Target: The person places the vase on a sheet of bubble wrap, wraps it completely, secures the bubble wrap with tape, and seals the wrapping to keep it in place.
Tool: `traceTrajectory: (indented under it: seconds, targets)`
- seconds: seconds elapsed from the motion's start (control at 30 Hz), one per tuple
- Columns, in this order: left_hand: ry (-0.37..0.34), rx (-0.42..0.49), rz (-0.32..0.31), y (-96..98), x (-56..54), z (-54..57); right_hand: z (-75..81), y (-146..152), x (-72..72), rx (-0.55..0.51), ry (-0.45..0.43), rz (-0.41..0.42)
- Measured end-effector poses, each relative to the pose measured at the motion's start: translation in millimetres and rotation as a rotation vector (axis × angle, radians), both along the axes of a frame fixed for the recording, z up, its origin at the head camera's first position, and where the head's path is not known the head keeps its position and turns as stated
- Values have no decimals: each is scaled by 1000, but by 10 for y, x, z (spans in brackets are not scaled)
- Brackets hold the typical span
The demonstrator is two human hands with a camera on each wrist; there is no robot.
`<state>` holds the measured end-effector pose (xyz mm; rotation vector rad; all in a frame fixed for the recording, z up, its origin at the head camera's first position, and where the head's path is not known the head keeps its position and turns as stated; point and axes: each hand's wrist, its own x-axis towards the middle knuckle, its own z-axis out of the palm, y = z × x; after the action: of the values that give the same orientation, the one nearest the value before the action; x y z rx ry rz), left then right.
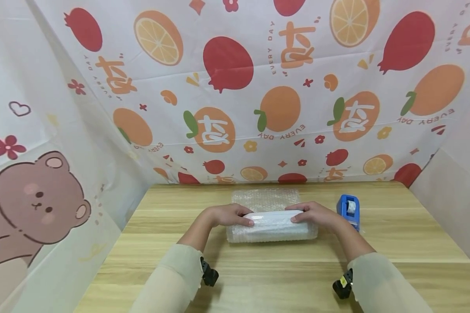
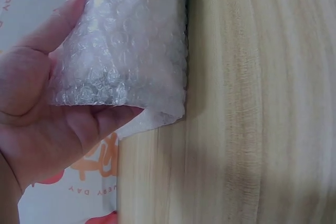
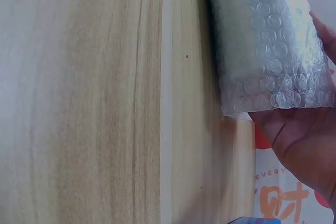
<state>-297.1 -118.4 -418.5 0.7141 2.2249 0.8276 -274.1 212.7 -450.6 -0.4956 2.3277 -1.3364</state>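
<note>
Pale sleeves [image 1: 171, 278] come closest, 1 on each arm, reaching in over the wood-grain table [image 1: 274, 278]. At the left, a small black wrist camera [image 1: 209, 275] sits at the cuff, and beyond it the left hand [image 1: 229, 216] grips its end of a bubble-wrapped bundle [image 1: 272, 234], thumb on the upper face and fingers passing behind. The bundle lies crosswise between the 2 hands, over the far half of the table; something white shows through the plastic, but what it is I cannot tell. Just behind it, a flat stretch of bubble wrap [image 1: 265, 199] lies toward the table's back edge. The right hand [image 1: 312, 213] grips the other end likewise, thumb on top. Farther right, near that forearm, stands a blue tape dispenser [image 1: 348, 211], untouched.

The step looks like rolling or folding the wrap snugly. To do it well, I would turn the 2 ends at an equal pace so the layers stay square, and draw out slack with light, even thumb pressure that spares the bubbles. The wrap reaches past the contents at the ends, so those edges deserve tucking. Before reaching for tape, 1 hand should pin the seam.
</note>
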Motion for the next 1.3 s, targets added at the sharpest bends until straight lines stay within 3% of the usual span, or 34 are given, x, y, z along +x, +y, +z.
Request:
traceTrajectory:
  seconds: [0.13, 0.27, 0.37, 0.47, 0.57, 0.67, 0.73, 0.87, 1.07, 1.17, 1.3]
  targets:
    - [57, 0, 13, 23, 38, 11, 18, -22, -15, -6, -13, 5]
    - [170, -52, 39, 117, 155, 93, 27, -46, -15, -7, -15, 7]
    - [340, -142, 45, 254, 314, 190, 23, -65, -8, -8, -25, 10]
    - [539, -228, 0, 464, 479, 222, 14, -70, -13, -1, -44, 2]
    - [704, -307, -46, 662, 595, 143, 13, -58, -34, 8, -37, -3]
    - [808, -403, -28, 767, 635, -1, 17, -49, -57, 10, -23, -5]
    - [839, -454, 12, 784, 620, -104, 14, -43, -60, 15, -23, -2]
    - [838, -472, 94, 760, 535, -266, -4, -53, -32, 17, -39, 7]
    - [791, -407, 96, 720, 488, -310, 36, -96, 38, 46, -25, 30]
    - [815, -388, 80, 723, 490, -296, 121, -148, 106, 174, 91, 29]
    - [846, -385, 82, 736, 480, -283, 254, -342, 240, 455, 421, 18]
